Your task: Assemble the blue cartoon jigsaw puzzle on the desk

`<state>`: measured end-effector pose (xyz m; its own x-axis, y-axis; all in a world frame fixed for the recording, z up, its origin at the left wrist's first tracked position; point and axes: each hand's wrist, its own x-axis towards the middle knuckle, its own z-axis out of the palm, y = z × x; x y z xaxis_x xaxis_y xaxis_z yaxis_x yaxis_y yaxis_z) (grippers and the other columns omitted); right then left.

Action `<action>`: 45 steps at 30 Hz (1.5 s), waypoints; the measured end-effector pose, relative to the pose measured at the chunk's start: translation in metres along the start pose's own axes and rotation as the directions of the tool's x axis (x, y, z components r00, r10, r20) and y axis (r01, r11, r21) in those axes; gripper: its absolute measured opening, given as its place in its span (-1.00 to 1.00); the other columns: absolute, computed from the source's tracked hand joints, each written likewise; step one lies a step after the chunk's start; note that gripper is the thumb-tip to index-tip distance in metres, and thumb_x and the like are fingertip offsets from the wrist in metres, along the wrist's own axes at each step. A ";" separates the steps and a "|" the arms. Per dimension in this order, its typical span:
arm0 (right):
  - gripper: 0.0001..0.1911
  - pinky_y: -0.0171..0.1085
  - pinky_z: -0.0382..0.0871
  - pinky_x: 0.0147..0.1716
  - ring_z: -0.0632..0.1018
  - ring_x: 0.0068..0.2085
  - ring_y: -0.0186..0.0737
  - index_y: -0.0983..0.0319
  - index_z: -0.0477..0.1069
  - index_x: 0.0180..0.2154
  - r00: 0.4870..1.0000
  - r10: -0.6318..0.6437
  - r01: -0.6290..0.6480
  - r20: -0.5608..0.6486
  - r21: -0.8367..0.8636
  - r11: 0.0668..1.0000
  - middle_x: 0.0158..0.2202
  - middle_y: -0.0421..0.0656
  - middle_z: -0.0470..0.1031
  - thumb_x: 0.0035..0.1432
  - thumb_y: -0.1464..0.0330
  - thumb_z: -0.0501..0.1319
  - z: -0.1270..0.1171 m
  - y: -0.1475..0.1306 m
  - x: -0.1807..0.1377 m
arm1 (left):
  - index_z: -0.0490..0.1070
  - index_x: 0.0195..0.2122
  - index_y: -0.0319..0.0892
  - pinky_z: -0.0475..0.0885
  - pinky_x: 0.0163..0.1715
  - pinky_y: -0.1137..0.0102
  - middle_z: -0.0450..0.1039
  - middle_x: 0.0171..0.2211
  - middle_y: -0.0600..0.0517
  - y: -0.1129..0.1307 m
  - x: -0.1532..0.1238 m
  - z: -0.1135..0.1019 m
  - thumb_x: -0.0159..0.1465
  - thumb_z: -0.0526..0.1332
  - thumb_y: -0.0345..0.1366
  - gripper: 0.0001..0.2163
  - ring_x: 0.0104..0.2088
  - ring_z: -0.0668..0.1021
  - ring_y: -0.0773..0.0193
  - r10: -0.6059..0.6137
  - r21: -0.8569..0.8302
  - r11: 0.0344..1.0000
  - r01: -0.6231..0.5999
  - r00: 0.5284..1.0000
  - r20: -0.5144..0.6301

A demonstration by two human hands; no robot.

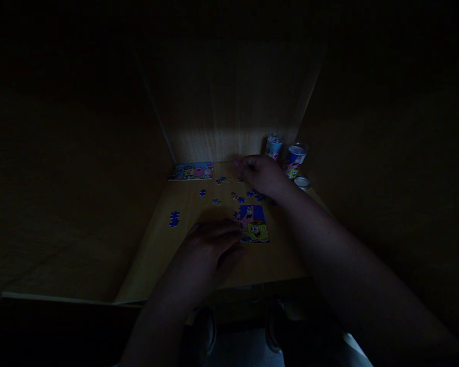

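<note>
My left hand (pixel 214 237) lies flat with its fingers stretched out over the left edge of a partly joined jigsaw puzzle (pixel 254 224). The puzzle shows a pink and a yellow cartoon figure on blue. Farther back, my right hand (pixel 262 173) hovers above the loose pieces, its thumb and fingers drawn together in a pinch. Whatever they hold is too small and dark to make out. Loose puzzle pieces (pixel 256 194) lie between the two hands. Others sit to the left, including a joined blue strip (pixel 174 218) and a single blue piece (pixel 202 192).
A finished cartoon puzzle strip (pixel 194 171) lies at the back left. Two clear-topped cans stand at the back right, one nearer (pixel 294 160) and one farther (pixel 274 145). Beside them lies a round lid (pixel 302 183). Wooden panels (pixel 229 102) enclose the dim table (pixel 156 255).
</note>
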<state>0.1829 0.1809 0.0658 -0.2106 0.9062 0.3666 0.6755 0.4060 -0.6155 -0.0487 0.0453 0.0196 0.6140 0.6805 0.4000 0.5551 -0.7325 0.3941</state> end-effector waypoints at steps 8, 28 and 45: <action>-0.64 -0.23 0.14 -0.36 0.47 -0.38 -0.23 0.21 0.53 -0.33 0.993 0.012 -0.028 -0.122 -0.139 0.990 -0.41 -0.15 0.56 0.50 0.18 0.19 -0.004 0.004 0.000 | 0.64 0.09 0.00 0.57 0.23 0.01 0.68 0.16 0.02 -0.004 -0.002 0.005 0.48 0.36 -0.30 -0.81 0.15 0.68 0.05 0.005 0.004 1.000 -0.005 0.999 -0.044; -0.64 -0.21 0.24 -0.28 0.60 -0.27 -0.12 0.22 0.57 -0.26 0.981 0.083 -0.111 -0.177 -0.156 0.981 -0.26 -0.02 0.67 0.53 0.15 0.18 -0.009 0.005 0.002 | 0.62 -0.07 -0.02 0.55 0.12 0.03 0.71 0.04 0.06 -0.002 0.002 0.002 0.38 0.47 -0.35 -0.86 0.04 0.69 0.05 -0.023 -0.006 1.000 0.023 1.000 -0.017; -0.62 -0.25 0.24 -0.31 0.62 -0.27 -0.16 0.22 0.65 -0.22 0.983 0.048 -0.090 -0.180 -0.230 0.969 -0.27 -0.05 0.70 0.54 0.15 0.18 -0.006 0.002 -0.001 | 0.67 -0.09 0.00 0.56 0.14 0.11 0.70 0.05 0.08 -0.007 0.000 0.006 0.40 0.45 -0.40 -0.86 0.06 0.68 0.12 0.010 -0.092 0.996 -0.012 1.000 -0.022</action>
<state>0.1883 0.1804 0.0684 -0.0474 0.8889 0.4557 0.8362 0.2848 -0.4686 -0.0490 0.0506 0.0119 0.6072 0.6735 0.4216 0.4938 -0.7356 0.4638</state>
